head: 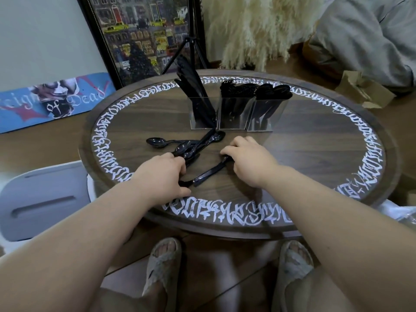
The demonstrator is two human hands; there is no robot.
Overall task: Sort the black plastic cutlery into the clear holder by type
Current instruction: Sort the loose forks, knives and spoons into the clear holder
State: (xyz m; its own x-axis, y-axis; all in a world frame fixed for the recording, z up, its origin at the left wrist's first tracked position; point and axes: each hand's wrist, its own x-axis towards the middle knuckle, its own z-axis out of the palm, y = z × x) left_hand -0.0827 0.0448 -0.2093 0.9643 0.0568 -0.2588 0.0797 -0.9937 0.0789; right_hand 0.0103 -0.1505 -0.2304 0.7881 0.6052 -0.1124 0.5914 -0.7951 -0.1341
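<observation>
A clear three-part holder (234, 115) stands at the far middle of the round wooden table (315, 140). Its left part holds black knives (193, 86), the middle part forks (236, 88), the right part spoons (274, 91). A small heap of loose black spoons (186, 145) lies in front of it. My left hand (166, 174) curls around the handles of several pieces from that heap. My right hand (247, 158) has its fingers curled onto one end of a single black piece (209, 173) lying on the table; its type is hidden.
A white chair (40, 199) sits left of the table. A framed picture (139, 34), a tripod (191, 48), a skateboard deck (51, 100) and pampas grass (254, 30) stand behind. My slippered feet (225, 273) are under the near edge. Cardboard (362, 88) lies at the right.
</observation>
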